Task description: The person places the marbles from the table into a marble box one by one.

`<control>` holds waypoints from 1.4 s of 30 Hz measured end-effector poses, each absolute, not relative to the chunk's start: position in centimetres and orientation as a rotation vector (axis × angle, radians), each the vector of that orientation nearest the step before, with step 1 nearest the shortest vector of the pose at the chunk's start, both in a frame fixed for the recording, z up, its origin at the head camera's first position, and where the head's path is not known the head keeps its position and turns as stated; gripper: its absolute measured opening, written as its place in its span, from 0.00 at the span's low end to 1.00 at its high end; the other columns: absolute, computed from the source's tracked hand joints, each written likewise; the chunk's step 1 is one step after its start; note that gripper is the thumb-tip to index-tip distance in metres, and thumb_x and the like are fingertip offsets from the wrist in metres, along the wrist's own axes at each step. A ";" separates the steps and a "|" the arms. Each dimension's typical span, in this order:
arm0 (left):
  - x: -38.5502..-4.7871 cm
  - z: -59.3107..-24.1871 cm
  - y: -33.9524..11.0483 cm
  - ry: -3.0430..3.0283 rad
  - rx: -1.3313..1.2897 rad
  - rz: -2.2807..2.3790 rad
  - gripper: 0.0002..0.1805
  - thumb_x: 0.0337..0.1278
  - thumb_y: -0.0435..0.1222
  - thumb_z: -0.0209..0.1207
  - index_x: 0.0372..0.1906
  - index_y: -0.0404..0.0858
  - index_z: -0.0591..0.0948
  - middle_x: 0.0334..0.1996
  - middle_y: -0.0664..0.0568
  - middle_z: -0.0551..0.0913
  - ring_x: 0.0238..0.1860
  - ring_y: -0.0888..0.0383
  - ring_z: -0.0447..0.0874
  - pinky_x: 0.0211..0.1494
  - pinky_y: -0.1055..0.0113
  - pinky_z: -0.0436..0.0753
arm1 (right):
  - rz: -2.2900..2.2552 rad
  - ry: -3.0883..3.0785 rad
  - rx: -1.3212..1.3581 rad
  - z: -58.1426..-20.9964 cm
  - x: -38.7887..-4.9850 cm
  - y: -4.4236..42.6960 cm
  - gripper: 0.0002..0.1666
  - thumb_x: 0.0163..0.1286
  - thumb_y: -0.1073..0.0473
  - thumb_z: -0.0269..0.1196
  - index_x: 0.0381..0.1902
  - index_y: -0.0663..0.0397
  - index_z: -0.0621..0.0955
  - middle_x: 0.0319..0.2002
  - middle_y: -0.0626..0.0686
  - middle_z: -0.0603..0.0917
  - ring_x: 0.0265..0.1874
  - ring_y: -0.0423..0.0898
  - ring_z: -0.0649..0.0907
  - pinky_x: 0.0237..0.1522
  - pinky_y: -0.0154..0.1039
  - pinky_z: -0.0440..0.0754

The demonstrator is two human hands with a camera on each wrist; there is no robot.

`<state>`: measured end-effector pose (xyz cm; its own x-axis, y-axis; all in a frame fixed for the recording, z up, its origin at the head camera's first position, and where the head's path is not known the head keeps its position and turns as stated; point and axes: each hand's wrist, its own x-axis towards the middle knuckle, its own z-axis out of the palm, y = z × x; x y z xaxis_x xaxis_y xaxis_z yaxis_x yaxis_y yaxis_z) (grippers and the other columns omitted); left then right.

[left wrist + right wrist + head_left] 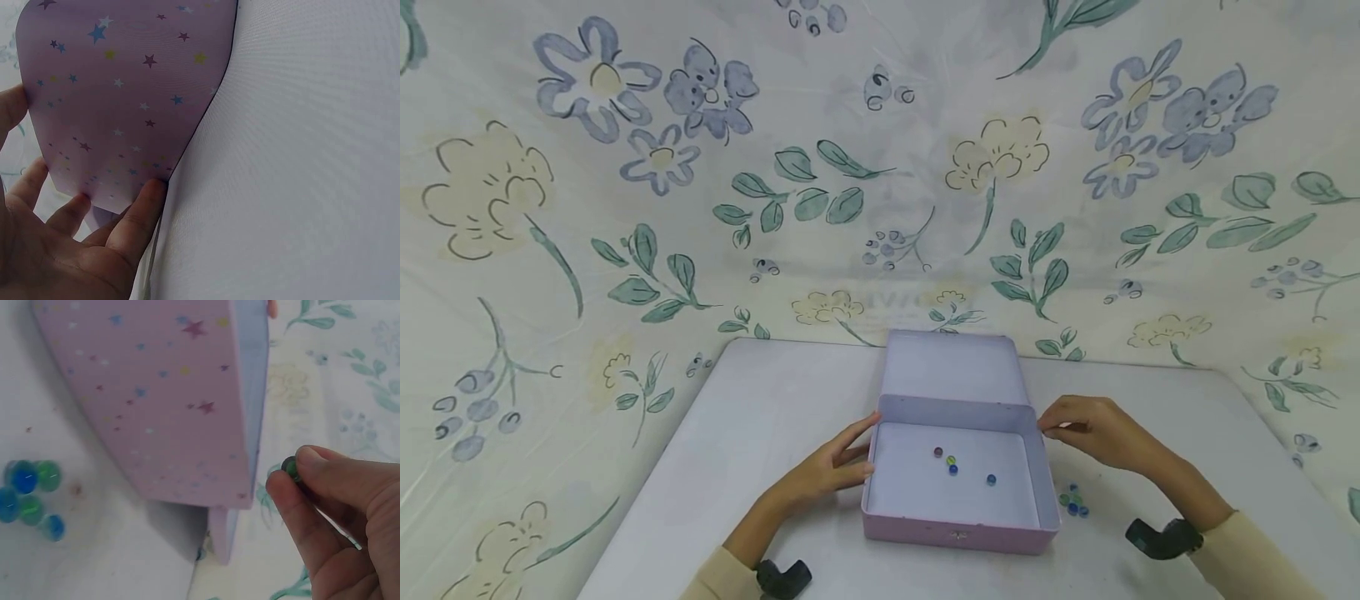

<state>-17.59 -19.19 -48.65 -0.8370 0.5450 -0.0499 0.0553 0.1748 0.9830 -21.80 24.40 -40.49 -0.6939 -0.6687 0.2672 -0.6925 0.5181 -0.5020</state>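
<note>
An open pink box (955, 537) with a pale inside stands on the table, several marbles (952, 470) lying apart on its floor. My left hand (831, 468) touches the box's left side with spread fingers; in the left wrist view, the hand (81, 250) rests its fingertips along the star-printed wall (125, 94). At the box's right rear corner is my right hand (1101, 433). The right wrist view shows this hand (350, 512) pinching a dark green marble (290, 469) between thumb and finger, beside the box wall (162, 406).
Several blue and green marbles (1074, 502) lie in a cluster on the white table (775, 400), right of the box. The box's lid (953, 367) leans back behind it. A flowered cloth (820, 100) hangs beyond the table's far edge.
</note>
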 end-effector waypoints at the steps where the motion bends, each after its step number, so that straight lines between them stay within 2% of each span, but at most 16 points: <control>1: -17.6 -48.6 -19.2 2.066 0.567 1.705 0.40 0.70 0.40 0.57 0.79 0.60 0.52 0.82 0.50 0.42 0.77 0.29 0.50 0.70 0.38 0.71 | 0.924 -2.704 1.224 -40.2 -22.0 24.1 0.13 0.61 0.71 0.69 0.43 0.53 0.88 0.40 0.49 0.89 0.39 0.37 0.87 0.40 0.29 0.87; 6: -17.6 -48.6 -19.3 2.068 0.572 1.703 0.40 0.70 0.41 0.58 0.80 0.59 0.52 0.82 0.50 0.42 0.77 0.28 0.50 0.70 0.39 0.72 | 0.944 -2.706 1.281 -39.1 -22.6 22.1 0.15 0.62 0.72 0.68 0.43 0.50 0.88 0.41 0.52 0.89 0.39 0.41 0.87 0.41 0.28 0.86; 13: -17.7 -48.5 -19.2 2.061 0.574 1.714 0.40 0.70 0.40 0.58 0.80 0.58 0.52 0.82 0.49 0.40 0.76 0.27 0.49 0.70 0.38 0.71 | 0.975 -2.674 1.369 -38.7 -23.2 19.0 0.13 0.62 0.71 0.68 0.43 0.52 0.89 0.41 0.49 0.89 0.41 0.38 0.86 0.42 0.30 0.87; 25: -17.6 -48.6 -19.2 2.032 0.565 1.727 0.42 0.70 0.40 0.59 0.81 0.54 0.50 0.82 0.49 0.39 0.77 0.27 0.48 0.69 0.42 0.74 | 0.954 -2.708 1.476 -38.9 -24.2 15.4 0.12 0.63 0.71 0.68 0.42 0.52 0.89 0.41 0.53 0.89 0.41 0.41 0.87 0.44 0.29 0.86; 33: -17.7 -48.5 -19.2 2.022 0.566 1.740 0.41 0.70 0.39 0.58 0.81 0.55 0.51 0.82 0.49 0.39 0.77 0.28 0.48 0.69 0.42 0.74 | 0.938 -2.725 1.476 -40.2 -24.8 13.5 0.11 0.63 0.70 0.68 0.41 0.53 0.89 0.40 0.50 0.89 0.40 0.40 0.86 0.43 0.29 0.85; 42: -17.7 -48.5 -19.1 2.032 0.558 1.730 0.42 0.70 0.38 0.58 0.81 0.52 0.50 0.82 0.49 0.40 0.77 0.28 0.48 0.69 0.41 0.73 | 0.895 -2.766 1.511 -42.6 -25.3 11.9 0.07 0.63 0.69 0.69 0.39 0.59 0.89 0.38 0.50 0.89 0.39 0.39 0.86 0.42 0.25 0.84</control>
<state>-17.69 -19.15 -48.52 -0.8346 0.5484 -0.0520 0.0363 0.1490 0.9882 -25.33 11.91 -42.59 -0.5677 -0.8116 0.1379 -0.7386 0.4281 -0.5208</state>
